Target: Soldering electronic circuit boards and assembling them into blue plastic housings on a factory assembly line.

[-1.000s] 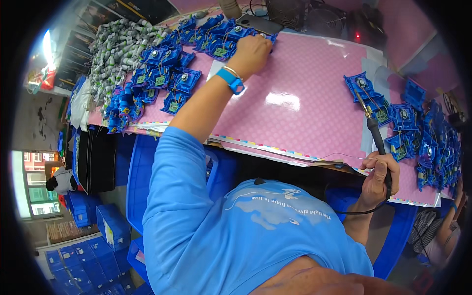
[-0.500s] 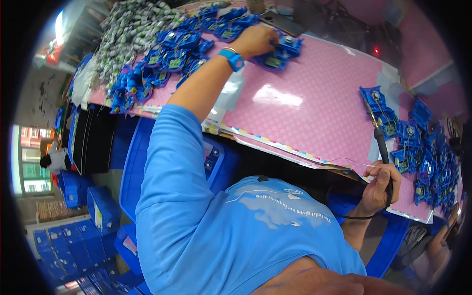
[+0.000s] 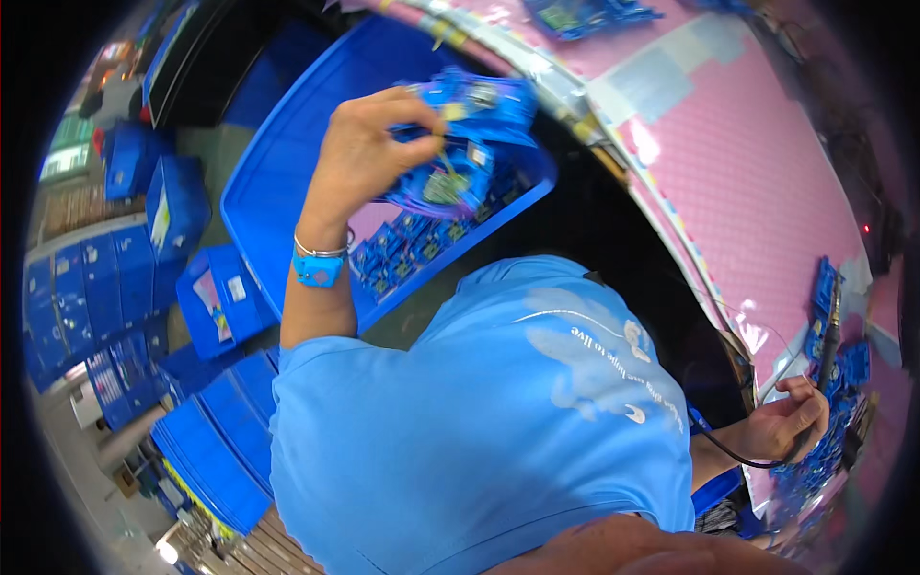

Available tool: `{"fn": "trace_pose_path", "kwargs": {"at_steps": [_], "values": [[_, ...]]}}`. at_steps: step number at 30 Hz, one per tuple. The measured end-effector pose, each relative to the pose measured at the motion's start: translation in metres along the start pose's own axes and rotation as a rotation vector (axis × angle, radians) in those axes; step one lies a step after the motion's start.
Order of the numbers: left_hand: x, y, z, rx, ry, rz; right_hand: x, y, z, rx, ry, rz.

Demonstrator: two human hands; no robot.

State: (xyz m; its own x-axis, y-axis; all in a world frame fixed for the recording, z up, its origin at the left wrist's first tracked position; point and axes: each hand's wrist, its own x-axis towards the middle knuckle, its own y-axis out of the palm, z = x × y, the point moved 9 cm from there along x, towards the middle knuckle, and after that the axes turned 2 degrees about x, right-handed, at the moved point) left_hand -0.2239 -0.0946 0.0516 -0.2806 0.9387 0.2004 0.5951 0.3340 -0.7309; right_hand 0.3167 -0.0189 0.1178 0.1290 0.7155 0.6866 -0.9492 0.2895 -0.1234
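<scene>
My left hand [image 3: 364, 144] pinches a blue plastic housing [image 3: 484, 105] by its thin wires. Green circuit board and a round metal part show on the housing, which is blurred by motion. It hangs above a large blue bin [image 3: 251, 177] beside the table. Inside the bin lie several similar blue housings [image 3: 398, 251]. Over at the right table edge, my right hand [image 3: 791, 420] is closed around a soldering iron [image 3: 830, 350], its black cable looping below the wrist. A thin wire also runs from near those fingers.
The pink-covered table [image 3: 767, 172] runs along the right. More blue housings lie at its far side [image 3: 589, 14] and beyond my right hand [image 3: 839, 412]. Stacked blue crates [image 3: 86, 297] stand on the floor to the left, with another blue bin [image 3: 225, 297] nearer.
My left hand has lifted a blue housing off the table and carried it left over the bin. My view has swung left. The right hand still holds the soldering iron.
</scene>
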Motion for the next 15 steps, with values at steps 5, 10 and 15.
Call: {"fn": "trace_pose_path", "kwargs": {"at_steps": [5, 10, 15], "values": [[-0.066, 0.032, 0.235, 0.385, -0.552, 0.027, 0.008, 0.028, 0.016, -0.054, 0.007, 0.06], [-0.057, 0.141, 0.374, 0.593, -0.595, 0.043, 0.006, 0.044, 0.026, -0.091, 0.004, 0.119], [-0.016, 0.219, 0.411, 0.714, -0.576, -0.036, -0.003, 0.041, 0.031, -0.154, 0.068, 0.111]]}}
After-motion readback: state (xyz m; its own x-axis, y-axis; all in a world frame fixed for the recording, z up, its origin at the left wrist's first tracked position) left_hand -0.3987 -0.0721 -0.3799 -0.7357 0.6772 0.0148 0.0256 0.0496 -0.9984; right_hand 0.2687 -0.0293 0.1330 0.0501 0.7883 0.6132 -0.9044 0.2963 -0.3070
